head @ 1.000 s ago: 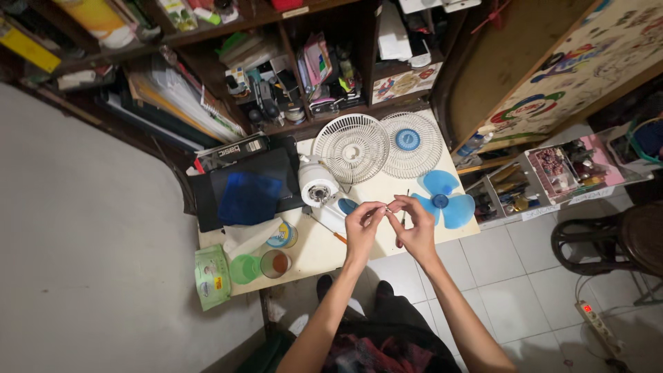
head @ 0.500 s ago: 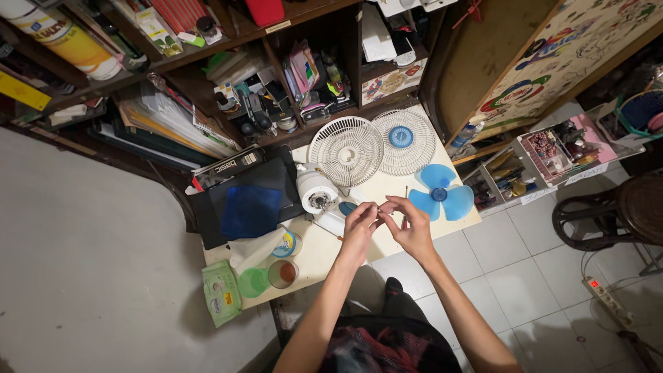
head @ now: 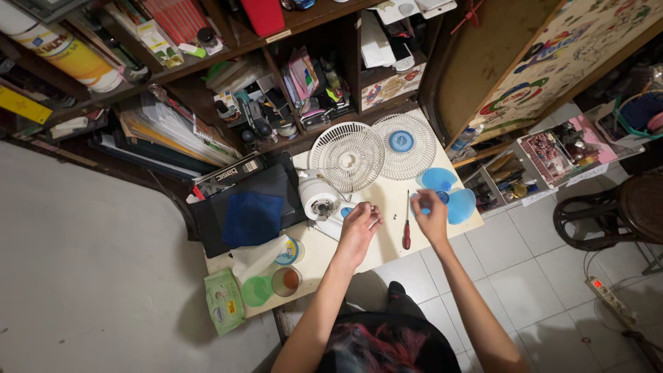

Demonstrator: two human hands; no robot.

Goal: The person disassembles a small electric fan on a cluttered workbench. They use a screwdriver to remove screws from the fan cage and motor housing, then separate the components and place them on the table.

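Blue fan blade (head: 449,197) is coming under my right hand (head: 431,220), fingers curling on its near edge; my left hand (head: 358,226) is pinching something small, so I'm lifting slowly, avoiding the screwdriver (head: 406,224).

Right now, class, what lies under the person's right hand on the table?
Under the right hand lies the blue fan blade, its hub partly covered by the fingers. The red-handled screwdriver lies beside it. Whether the fingertips pinch anything cannot be seen.
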